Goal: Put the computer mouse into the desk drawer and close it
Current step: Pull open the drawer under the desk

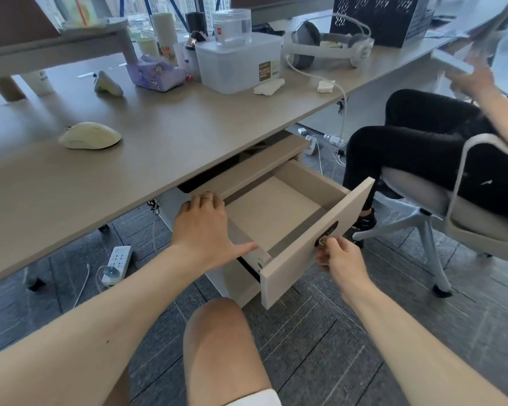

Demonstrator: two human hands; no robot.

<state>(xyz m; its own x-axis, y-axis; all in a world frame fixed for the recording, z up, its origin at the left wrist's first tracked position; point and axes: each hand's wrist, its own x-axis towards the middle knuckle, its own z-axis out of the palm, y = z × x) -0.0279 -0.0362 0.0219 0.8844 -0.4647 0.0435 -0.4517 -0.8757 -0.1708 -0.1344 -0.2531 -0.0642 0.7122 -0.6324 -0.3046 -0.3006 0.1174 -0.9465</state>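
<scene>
An office is shown: a long desk (188,127) is shared, a swivel chair (464,218) is drawn up beside it, and a power strip (116,263) is laid on carpet tiles (320,341) beneath it.

Headset (326,46) beside plastic box (238,64); power strip (116,263) on floor.

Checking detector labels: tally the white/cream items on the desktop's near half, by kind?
Computer mouse: 1
Crumpled white scraps: 2
Lidded plastic storage box: 1
Headset: 1
Total: 5
</scene>
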